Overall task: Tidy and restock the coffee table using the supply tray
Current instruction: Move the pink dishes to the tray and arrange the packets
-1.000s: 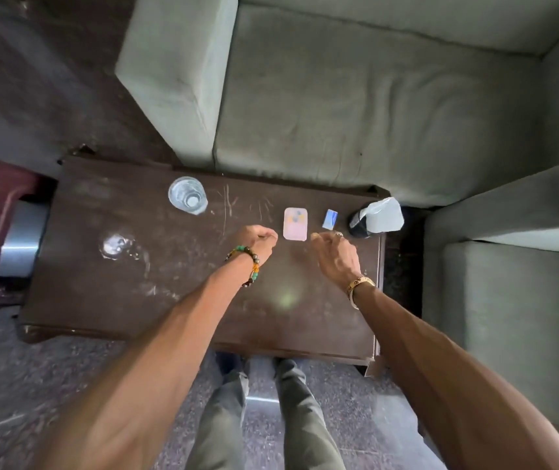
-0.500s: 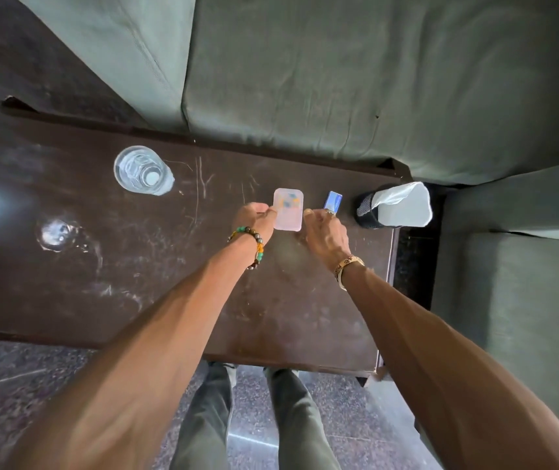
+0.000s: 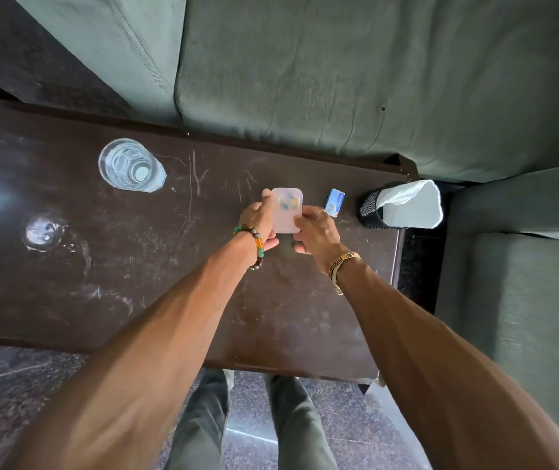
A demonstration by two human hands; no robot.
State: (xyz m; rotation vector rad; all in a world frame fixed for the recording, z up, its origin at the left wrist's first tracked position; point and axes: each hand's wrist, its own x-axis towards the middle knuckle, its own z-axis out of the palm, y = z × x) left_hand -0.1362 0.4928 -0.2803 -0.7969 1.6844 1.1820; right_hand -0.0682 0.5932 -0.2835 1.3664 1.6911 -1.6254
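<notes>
Legs: the person's legs (image 3: 203, 422) stand at 6 o'clock, tight to the near edge of the surface (image 3: 169, 300).
Hands: the left hand (image 3: 260, 220) and right hand (image 3: 317, 230) are close together, both clamped on the translucent box (image 3: 286, 212).
Grip: the left fingers curl along the box's left long edge. The right hand pinches its near right corner.
Box position: it is between the two hands, right of the surface's middle. It looks lifted just off the surface, though I can't be certain.
Long axis: it runs from 6 to 12 o'clock, pointing away from the person toward the sofa (image 3: 305, 79).
Nearer hand: neither, since both are on the box.
Blue packet (image 3: 334, 202): it lies at 3 o'clock from the box, just beside the right fingertips but apart from them.
Mesh holder (image 3: 371, 208): it is farther out at 3 o'clock, by the surface's right edge, with white paper (image 3: 410, 205) in it.
Wet patch (image 3: 42, 232): it is at 9 o'clock, well apart.
Glass (image 3: 129, 164): it stands upright at 10 o'clock, well apart.
Hidden: the box's contents show only as blurred coloured specks. Its lid seam is hard to make out, and the hands cover its near end.
Out of view: the supply tray is nowhere in view.
</notes>
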